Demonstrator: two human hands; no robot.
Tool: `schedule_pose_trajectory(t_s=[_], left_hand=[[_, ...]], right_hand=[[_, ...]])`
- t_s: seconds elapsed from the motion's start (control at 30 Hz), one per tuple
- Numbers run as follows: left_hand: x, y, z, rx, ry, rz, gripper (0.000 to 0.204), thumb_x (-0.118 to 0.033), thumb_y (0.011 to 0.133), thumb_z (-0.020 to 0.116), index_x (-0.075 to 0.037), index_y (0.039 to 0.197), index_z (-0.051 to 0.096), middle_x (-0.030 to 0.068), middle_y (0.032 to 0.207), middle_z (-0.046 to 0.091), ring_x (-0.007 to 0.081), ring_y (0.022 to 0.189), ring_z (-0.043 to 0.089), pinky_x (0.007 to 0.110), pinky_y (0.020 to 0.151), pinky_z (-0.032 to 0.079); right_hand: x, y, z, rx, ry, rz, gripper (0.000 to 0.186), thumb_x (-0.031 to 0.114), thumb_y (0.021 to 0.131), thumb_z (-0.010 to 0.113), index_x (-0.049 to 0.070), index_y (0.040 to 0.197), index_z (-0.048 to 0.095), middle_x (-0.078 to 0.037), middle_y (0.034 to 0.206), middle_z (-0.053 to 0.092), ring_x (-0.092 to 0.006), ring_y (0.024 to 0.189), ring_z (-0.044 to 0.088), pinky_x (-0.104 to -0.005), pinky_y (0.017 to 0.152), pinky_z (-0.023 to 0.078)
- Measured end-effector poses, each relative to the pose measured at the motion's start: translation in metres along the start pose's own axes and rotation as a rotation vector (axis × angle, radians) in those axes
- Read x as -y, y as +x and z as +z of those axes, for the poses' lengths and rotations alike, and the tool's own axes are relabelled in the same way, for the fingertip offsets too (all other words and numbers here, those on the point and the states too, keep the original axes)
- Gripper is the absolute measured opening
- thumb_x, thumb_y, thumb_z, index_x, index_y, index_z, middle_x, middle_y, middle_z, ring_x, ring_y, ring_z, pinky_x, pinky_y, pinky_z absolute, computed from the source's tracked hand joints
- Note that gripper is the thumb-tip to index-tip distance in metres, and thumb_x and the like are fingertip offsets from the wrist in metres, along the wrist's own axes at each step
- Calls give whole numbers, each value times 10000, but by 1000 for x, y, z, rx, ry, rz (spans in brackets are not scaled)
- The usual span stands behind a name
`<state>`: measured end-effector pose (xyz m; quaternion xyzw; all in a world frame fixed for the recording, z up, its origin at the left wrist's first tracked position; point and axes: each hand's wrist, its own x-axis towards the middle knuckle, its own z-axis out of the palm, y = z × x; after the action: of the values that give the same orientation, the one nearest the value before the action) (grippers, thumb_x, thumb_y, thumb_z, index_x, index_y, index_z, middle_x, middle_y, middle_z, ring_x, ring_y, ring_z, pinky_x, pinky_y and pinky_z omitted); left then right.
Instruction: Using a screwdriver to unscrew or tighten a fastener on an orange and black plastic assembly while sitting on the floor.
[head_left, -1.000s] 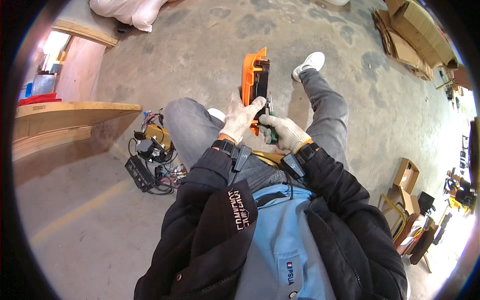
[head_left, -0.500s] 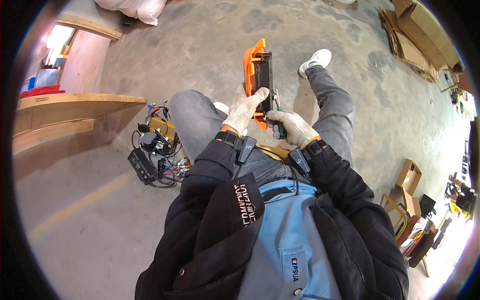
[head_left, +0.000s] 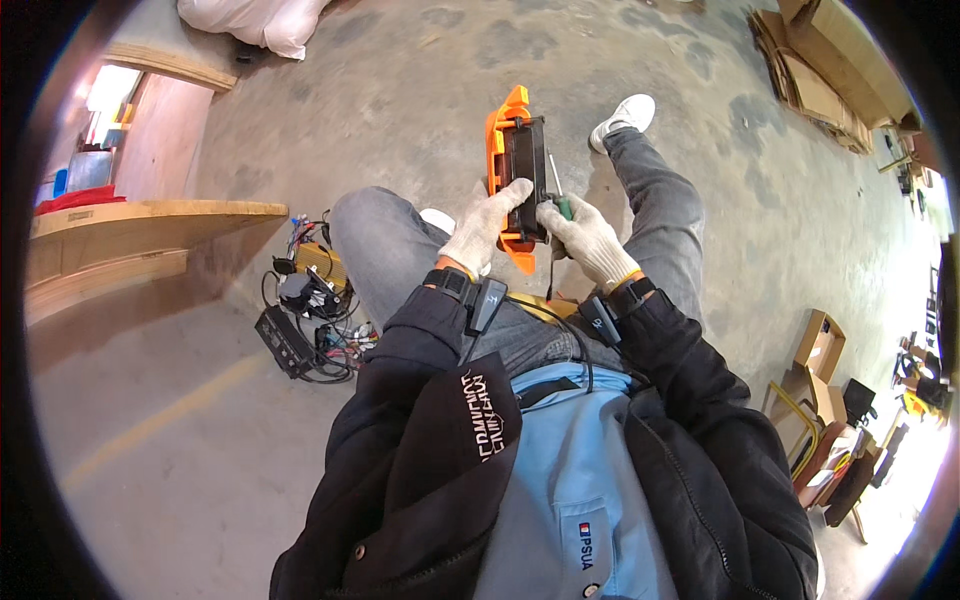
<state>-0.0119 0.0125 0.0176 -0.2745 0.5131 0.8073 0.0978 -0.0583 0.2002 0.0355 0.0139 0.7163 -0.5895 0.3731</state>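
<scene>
My left hand [head_left: 483,228], in a white knit glove, is closed on an orange and black plastic housing [head_left: 523,165], with the thumb lying across its black face. The housing is held out between my knees, its long side pointing away from me. My right hand [head_left: 588,238], gloved alike, is closed round a screwdriver [head_left: 564,207] with a green handle. The bare metal shaft points up and away, beside the housing's right edge. My right thumb is close to the housing's lower right corner; whether it touches cannot be made out. A dark cable hangs below the housing.
On the floor left of my knee lies a heap of wired electrical parts [head_left: 310,300] with a black box. A wooden bench [head_left: 150,225] stands further left. Flattened cardboard [head_left: 820,85] is at the far right, and an open carton [head_left: 820,345] with assorted items at the near right.
The screwdriver in my right hand has swung: its handle, below the hand before, now shows above it. The housing has tilted slightly and sits a little lower in view.
</scene>
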Motion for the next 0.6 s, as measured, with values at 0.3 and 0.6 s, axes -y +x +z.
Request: schedule_pose_trajectory(t_s=[0.3,0.6], left_hand=[[0,-5,-4,139,-24,-66,394,-248,1019,755,-27,1328,652,102,1121,748,229,953,760,403,830,656],[-7,-1,5,-207,261,91,542,-304,973,819,-6,1329,539,107,1074,710,196,879,727,350,757,631]], right_hand=[[-2,2,-1,67,68,-1,299,266,1008,747,6,1121,649,-17,815,662,-82,639,600,-266,584,521],[0,-1,-1,-163,76,128,364,378,1023,706,15,996,695,-11,746,640,-115,576,601,-288,536,510]])
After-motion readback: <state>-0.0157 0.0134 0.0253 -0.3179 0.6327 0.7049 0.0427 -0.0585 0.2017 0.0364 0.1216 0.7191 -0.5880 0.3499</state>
